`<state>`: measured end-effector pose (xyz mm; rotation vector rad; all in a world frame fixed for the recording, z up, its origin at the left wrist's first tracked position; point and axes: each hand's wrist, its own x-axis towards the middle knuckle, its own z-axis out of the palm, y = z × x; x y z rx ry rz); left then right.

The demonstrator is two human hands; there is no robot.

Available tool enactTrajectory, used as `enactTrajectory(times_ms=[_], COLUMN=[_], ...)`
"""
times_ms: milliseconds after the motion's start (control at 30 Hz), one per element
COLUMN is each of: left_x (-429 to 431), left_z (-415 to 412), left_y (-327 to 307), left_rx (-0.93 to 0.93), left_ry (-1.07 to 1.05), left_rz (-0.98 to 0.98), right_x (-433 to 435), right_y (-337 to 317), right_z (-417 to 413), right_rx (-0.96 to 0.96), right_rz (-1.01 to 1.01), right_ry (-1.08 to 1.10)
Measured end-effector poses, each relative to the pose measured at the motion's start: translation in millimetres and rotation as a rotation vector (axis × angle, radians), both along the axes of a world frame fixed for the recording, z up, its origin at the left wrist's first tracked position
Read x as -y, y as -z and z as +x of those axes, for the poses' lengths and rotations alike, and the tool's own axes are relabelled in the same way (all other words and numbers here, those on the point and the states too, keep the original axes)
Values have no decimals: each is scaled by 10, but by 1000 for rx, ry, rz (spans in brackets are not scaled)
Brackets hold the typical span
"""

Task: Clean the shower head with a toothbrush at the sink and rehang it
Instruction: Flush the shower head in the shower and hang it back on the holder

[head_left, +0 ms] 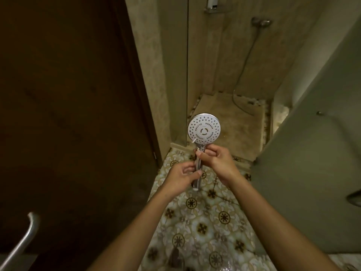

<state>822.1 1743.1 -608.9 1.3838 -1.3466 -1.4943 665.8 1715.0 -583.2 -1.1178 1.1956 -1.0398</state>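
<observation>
The person holds the shower head upright over the patterned floor, its white face toward the camera. The right hand curls around the handle's top; the left hand grips lower down. The hose hangs in the shower stall beyond.

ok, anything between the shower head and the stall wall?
Nothing visible: the round white-faced chrome shower head, held in left hand and right hand, faces the open stall; brown wooden door and grey panel stand aside.
</observation>
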Motion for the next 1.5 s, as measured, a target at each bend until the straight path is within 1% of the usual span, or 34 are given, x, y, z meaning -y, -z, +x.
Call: enactTrajectory(times_ms=[167,500,567,767,900,1000,1100,1267,1367,1500], left_x=[639,1631,1835,2512,3050,3432,3784,4308,4620,5088], left_z=[98,-49,-155,-636,-1033,-1351,-1615,-1932,-2055,-2168], left_y=[-54,126,141,176,122,75,68,73,101,151], left_rx=[8,10,6,-14,8,27,54,64,36,-2], left_ry=[63,140,161,169,169,176,143,138,157,151], left_rz=[-3,5,9,33,-4,-39,-59,-30,-13,34], right_x=[499,1368,1563,2244,2734,3114,3501,4001,4304,4782], right_y=[-88,45,96,125,57,14,17,37,43,110], right_z=[59,-121,-250,-720,-1123,-1438,-1696,-2025,-2143,-2249], right_rx=[-16,3,-25,-15,-1,-39,-68,-78,-44,-58], right_rz=[-16,6,3,3,7,-19,2,-75,-61,-28], right_ry=[84,109,124,116,136,117,125,146,155,176])
